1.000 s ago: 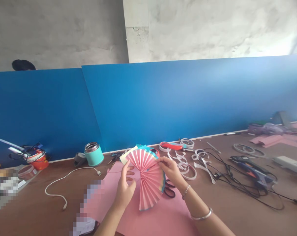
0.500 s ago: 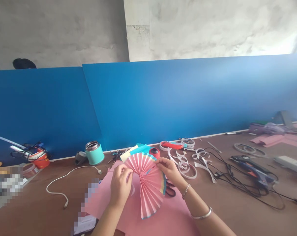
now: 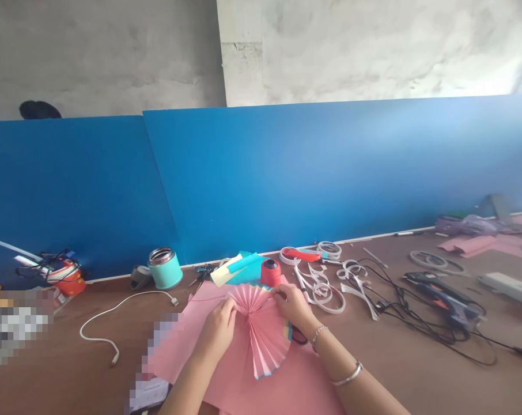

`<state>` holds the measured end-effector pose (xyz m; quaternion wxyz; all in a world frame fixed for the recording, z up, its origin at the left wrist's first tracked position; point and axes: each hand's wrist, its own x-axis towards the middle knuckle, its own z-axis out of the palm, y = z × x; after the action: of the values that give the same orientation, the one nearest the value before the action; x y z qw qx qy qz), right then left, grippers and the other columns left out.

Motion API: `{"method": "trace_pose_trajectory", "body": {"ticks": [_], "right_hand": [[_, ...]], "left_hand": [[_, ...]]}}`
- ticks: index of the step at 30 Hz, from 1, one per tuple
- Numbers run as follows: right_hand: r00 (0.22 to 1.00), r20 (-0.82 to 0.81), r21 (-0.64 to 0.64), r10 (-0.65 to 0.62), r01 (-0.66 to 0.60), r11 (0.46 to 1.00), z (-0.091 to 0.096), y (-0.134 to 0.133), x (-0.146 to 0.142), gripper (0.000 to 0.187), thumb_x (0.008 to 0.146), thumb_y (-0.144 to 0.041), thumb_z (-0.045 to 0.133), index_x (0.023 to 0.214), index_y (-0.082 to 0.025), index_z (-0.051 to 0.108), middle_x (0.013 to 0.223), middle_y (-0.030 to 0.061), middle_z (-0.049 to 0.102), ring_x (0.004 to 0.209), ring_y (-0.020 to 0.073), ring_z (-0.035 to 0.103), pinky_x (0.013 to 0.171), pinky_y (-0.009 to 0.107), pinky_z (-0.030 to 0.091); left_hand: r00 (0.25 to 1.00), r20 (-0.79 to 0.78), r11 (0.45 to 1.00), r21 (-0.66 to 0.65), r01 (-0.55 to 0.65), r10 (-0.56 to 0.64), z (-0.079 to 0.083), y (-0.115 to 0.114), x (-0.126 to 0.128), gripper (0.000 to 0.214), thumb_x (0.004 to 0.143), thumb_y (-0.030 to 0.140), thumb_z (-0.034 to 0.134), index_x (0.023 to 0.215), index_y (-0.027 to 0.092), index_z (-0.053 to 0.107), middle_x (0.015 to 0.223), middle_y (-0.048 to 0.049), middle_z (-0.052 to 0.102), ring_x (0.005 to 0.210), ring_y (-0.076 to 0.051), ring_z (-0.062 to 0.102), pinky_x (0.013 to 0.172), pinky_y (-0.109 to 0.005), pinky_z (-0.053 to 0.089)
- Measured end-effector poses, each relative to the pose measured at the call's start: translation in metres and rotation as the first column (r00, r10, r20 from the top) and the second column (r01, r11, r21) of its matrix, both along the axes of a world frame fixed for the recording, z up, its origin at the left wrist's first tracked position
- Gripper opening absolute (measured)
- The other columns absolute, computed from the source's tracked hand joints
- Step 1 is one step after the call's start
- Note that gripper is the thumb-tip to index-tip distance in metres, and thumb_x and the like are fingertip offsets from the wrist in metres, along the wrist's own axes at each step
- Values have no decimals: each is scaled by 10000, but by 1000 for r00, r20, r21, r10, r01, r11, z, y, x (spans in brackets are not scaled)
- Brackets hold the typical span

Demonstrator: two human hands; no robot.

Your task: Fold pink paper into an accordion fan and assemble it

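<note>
A pleated pink paper fan [image 3: 261, 328] with a blue edge lies low over a large pink paper sheet [image 3: 287, 386] on the brown table. My left hand [image 3: 220, 328] pinches the fan's upper left edge, fingers closed on the paper. My right hand [image 3: 292, 305] grips the fan's upper right edge; bracelets circle that wrist. A red thread spool [image 3: 270, 272] stands just behind the fan, beside folded teal and cream paper [image 3: 239, 270].
A teal cup [image 3: 165, 268], a white cable [image 3: 109, 323] and scissors [image 3: 203, 271] lie at the left. White tape rings [image 3: 330, 288], black cords [image 3: 420, 317] and a glue gun [image 3: 438, 294] lie at the right. A blue partition [image 3: 287, 178] backs the table.
Both hands have lowered the fan from upright toward the pink sheet. My left hand went from open beside it to pinching its edge. The red spool now shows behind it.
</note>
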<state>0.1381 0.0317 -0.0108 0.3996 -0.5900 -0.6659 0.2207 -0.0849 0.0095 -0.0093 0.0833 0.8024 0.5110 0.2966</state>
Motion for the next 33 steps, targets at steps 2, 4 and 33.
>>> {"method": "trace_pose_trajectory", "body": {"ticks": [2, 4, 33], "right_hand": [[1000, 3, 1, 4, -4, 1000, -2, 1, 0, 249, 745, -145, 452, 760, -190, 697, 849, 59, 722, 853, 209, 642, 749, 273, 457], [1000, 4, 1, 10, -10, 1000, -4, 2, 0, 247, 740, -139, 456, 765, -187, 697, 837, 55, 725, 823, 201, 646, 728, 264, 457], [999, -27, 7, 30, -30, 1000, -13, 6, 0, 232, 740, -140, 470, 790, -182, 692, 773, 39, 710, 717, 181, 631, 660, 257, 447]], "left_hand": [[999, 53, 1000, -24, 14, -12, 7, -6, 3, 109, 865, 229, 398, 790, 222, 477, 825, -44, 588, 828, -205, 609, 737, -320, 472], [997, 78, 998, -67, 20, -15, 13, -12, 8, 117, 824, 329, 507, 787, 219, 495, 875, -55, 576, 879, -218, 606, 778, -338, 485], [982, 152, 973, -217, -80, 114, 1, -17, 19, 75, 701, 193, 623, 631, 209, 646, 1431, -87, 394, 1091, -273, 600, 829, -363, 518]]}}
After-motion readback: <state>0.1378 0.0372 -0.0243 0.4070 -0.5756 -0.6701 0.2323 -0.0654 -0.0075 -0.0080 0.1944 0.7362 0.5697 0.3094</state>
